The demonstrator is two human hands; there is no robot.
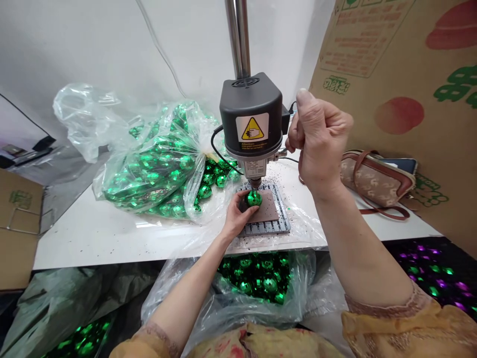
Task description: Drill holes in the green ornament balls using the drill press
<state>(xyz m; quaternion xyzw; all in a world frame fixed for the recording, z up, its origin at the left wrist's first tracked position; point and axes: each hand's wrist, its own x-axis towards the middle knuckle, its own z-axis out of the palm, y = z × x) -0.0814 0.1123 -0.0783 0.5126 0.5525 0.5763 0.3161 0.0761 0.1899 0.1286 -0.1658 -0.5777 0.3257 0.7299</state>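
Note:
A shiny green faceted ball sits under the chuck of a small bench drill press. My left hand pinches the ball from its left and near side, against a brown board on the slotted metal base. The ball's top is at the chuck's tip; whether a bit is inside it, I cannot tell. To the right of the drill head, my right hand is closed in a fist around the press's feed handle, which is mostly hidden by the fingers. Its metal hub shows beside the hand.
A clear plastic bag full of green balls lies on the white table at left, some spilling out. Another open bag of green balls is below the table edge. A handbag and large carton stand at right. Dark shavings surround the base.

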